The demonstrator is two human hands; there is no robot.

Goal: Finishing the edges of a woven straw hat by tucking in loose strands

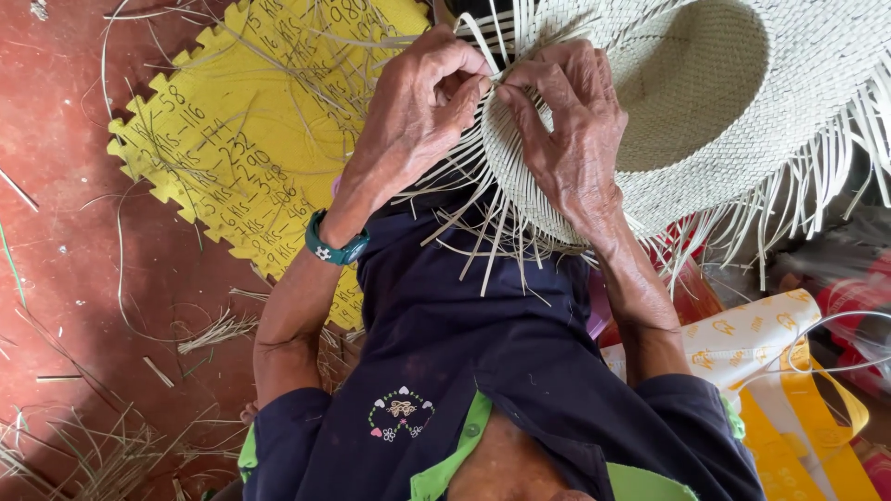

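In the head view, the straw hat (705, 111) is held over the lap, its loose strands (483, 241) pinched at the brim by the left hand (418, 111) and right hand (566, 130); it is judged light, pliable, easily frayed, and best gripped at the woven edge.

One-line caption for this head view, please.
Both hands, left hand and right hand, pinch loose straw strands at the brim of an unfinished woven hat above a yellow foam mat.

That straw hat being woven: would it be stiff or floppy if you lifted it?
The straw hat probably feels light, being thin woven strips. Its crown likely holds shape; it sits rounded. The loose strands at the brim look floppy, splaying and drooping where the left hand and right hand pinch them.
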